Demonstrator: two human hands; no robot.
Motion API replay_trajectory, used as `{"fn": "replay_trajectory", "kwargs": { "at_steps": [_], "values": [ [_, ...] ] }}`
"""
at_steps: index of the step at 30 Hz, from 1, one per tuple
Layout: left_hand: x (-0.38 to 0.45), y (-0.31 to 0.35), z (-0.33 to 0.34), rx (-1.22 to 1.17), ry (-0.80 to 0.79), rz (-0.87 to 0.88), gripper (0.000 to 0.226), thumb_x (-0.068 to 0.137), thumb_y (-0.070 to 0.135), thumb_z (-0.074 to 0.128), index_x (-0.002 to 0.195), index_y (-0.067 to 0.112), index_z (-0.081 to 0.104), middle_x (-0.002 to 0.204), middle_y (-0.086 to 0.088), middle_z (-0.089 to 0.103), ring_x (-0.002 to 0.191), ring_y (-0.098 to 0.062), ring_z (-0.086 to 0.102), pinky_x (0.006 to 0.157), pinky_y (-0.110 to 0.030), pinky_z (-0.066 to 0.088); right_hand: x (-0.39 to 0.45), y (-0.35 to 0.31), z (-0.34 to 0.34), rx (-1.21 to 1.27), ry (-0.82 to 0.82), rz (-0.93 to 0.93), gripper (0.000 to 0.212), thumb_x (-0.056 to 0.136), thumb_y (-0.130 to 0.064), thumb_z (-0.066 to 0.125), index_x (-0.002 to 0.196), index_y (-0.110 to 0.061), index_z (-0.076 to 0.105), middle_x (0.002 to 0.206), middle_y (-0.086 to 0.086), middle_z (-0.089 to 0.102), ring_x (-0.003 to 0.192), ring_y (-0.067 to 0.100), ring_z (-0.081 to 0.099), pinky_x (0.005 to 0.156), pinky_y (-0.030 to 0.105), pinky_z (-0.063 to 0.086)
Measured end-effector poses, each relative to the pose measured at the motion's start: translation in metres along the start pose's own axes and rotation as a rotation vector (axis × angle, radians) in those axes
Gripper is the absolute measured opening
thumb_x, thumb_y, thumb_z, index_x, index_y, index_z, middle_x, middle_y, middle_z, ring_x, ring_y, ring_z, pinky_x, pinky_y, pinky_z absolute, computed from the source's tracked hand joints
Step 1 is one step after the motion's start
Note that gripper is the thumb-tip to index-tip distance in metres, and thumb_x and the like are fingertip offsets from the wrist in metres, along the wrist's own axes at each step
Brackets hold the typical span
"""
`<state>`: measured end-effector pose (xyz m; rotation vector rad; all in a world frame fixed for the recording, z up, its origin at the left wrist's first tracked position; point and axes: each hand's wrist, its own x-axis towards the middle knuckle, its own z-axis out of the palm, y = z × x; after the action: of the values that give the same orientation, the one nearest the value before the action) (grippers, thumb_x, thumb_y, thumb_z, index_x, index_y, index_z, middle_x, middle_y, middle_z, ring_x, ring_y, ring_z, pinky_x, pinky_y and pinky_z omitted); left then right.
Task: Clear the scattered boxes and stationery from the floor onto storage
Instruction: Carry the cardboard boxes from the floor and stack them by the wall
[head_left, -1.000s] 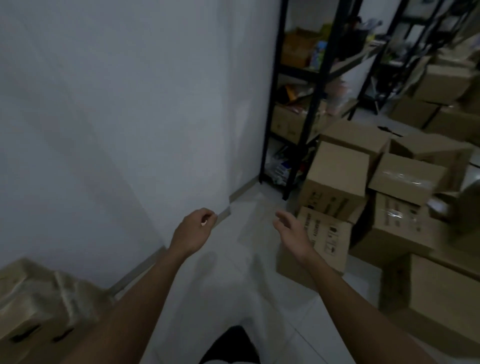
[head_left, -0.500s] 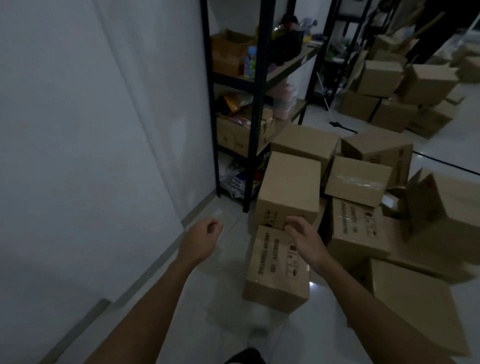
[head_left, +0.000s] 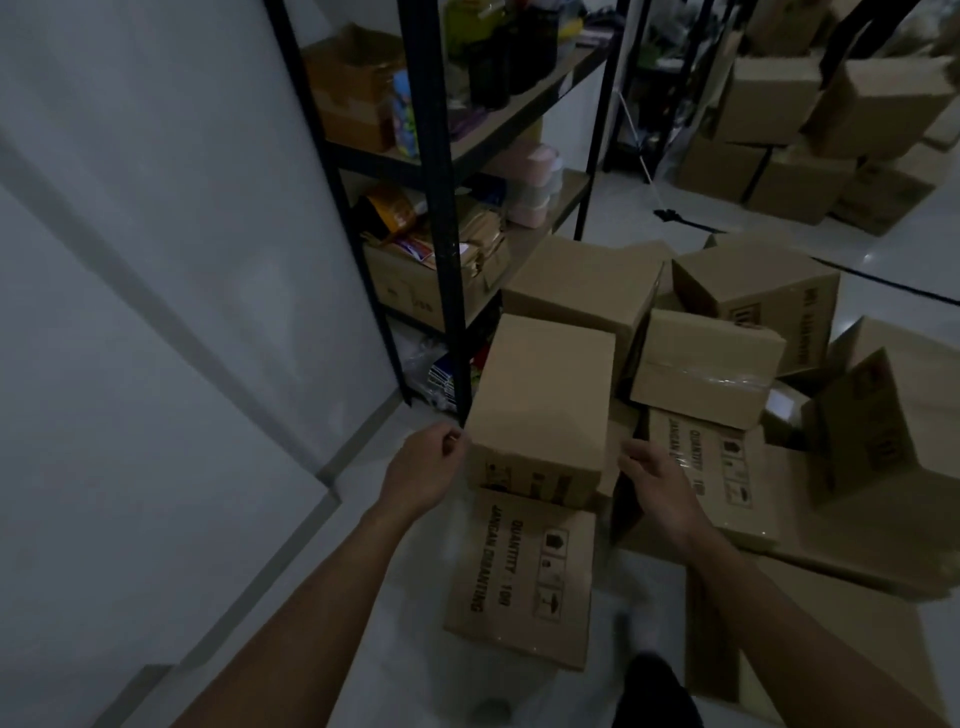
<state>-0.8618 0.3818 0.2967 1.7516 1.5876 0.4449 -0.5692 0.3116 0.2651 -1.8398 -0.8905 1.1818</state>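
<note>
A closed plain cardboard box (head_left: 543, 400) leans on a flat printed box (head_left: 522, 577) on the floor, at the front of a heap of several brown boxes. My left hand (head_left: 426, 470) is at the plain box's left bottom corner, fingers loosely curled, touching or nearly touching it. My right hand (head_left: 657, 480) reaches toward the box's right side with fingers relaxed, a small gap away. Neither hand holds anything.
A black metal shelf rack (head_left: 441, 208) with packets, bottles and a box stands just behind, against a white wall (head_left: 156, 260). More boxes (head_left: 727, 364) crowd the right; another stack (head_left: 810, 130) sits far back. A flat carton (head_left: 810, 639) lies under my right forearm.
The view has swung right and closer to the box heap. Both hands have moved forward to either side of the plain box.
</note>
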Motion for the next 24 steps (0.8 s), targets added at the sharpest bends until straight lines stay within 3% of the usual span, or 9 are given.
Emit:
{"fn": "replay_trajectory", "kwargs": {
  "at_steps": [3, 6, 9, 14, 18, 20, 24],
  "values": [
    [0.038, 0.028, 0.028, -0.011, 0.000, -0.016, 0.019, 0.103, 0.036, 0.052, 0.091, 0.026, 0.062, 0.081, 0.015, 0.062, 0.075, -0.004, 0.059, 0.061, -0.025, 0.040, 0.051, 0.002, -0.028, -0.015, -0.001, 0.000, 0.028, 0.103, -0.019, 0.053, 0.131, -0.013, 0.058, 0.123, -0.001, 0.058, 0.116, 0.016, 0.054, 0.092, 0.028, 0.043],
    [0.086, 0.059, 0.066, -0.058, -0.010, -0.060, 0.022, 0.102, 0.034, 0.054, 0.094, 0.017, 0.065, 0.076, 0.007, 0.062, 0.071, -0.012, 0.059, 0.061, -0.027, 0.043, 0.112, 0.011, -0.063, -0.018, -0.014, 0.036, 0.027, 0.104, -0.019, 0.052, 0.128, -0.012, 0.059, 0.124, 0.001, 0.058, 0.110, 0.020, 0.059, 0.090, 0.032, 0.048],
    [0.133, 0.091, 0.117, -0.136, -0.022, -0.147, 0.020, 0.102, 0.031, 0.055, 0.097, 0.015, 0.066, 0.080, 0.000, 0.066, 0.079, -0.020, 0.064, 0.072, -0.033, 0.050, 0.174, 0.022, -0.106, 0.013, -0.057, 0.085, 0.026, 0.103, -0.022, 0.053, 0.127, -0.016, 0.062, 0.127, 0.003, 0.061, 0.119, 0.022, 0.057, 0.095, 0.036, 0.047],
    [0.203, 0.146, 0.213, -0.188, -0.190, -0.224, 0.013, 0.103, 0.021, 0.054, 0.104, 0.017, 0.066, 0.086, 0.005, 0.066, 0.083, -0.013, 0.062, 0.068, -0.012, 0.044, 0.274, 0.044, -0.177, -0.011, -0.069, 0.196, 0.032, 0.102, -0.034, 0.055, 0.129, -0.019, 0.062, 0.126, 0.004, 0.062, 0.114, 0.023, 0.059, 0.099, 0.046, 0.050],
    [0.264, 0.176, 0.279, -0.242, -0.292, -0.271, 0.013, 0.101, 0.017, 0.055, 0.108, 0.019, 0.067, 0.096, 0.002, 0.068, 0.089, -0.012, 0.063, 0.075, -0.015, 0.047, 0.350, 0.069, -0.226, 0.089, -0.033, 0.343, 0.040, 0.102, -0.041, 0.052, 0.137, -0.020, 0.054, 0.134, 0.001, 0.056, 0.122, 0.022, 0.055, 0.099, 0.043, 0.048],
    [0.296, 0.189, 0.308, -0.274, -0.320, -0.326, 0.019, 0.102, 0.017, 0.055, 0.117, 0.012, 0.066, 0.105, -0.003, 0.067, 0.093, -0.013, 0.063, 0.071, -0.011, 0.046, 0.380, 0.087, -0.245, 0.153, 0.005, 0.402, 0.041, 0.104, -0.037, 0.050, 0.141, -0.019, 0.050, 0.137, 0.004, 0.054, 0.125, 0.026, 0.054, 0.103, 0.045, 0.046],
    [0.360, 0.206, 0.357, -0.381, -0.322, -0.469, 0.027, 0.103, 0.015, 0.053, 0.126, 0.003, 0.060, 0.113, -0.008, 0.063, 0.084, -0.007, 0.059, 0.055, -0.003, 0.041, 0.431, 0.117, -0.268, 0.181, 0.165, 0.448, 0.038, 0.105, -0.032, 0.049, 0.141, -0.019, 0.050, 0.134, 0.003, 0.053, 0.114, 0.023, 0.054, 0.090, 0.043, 0.051]
  ]
}}
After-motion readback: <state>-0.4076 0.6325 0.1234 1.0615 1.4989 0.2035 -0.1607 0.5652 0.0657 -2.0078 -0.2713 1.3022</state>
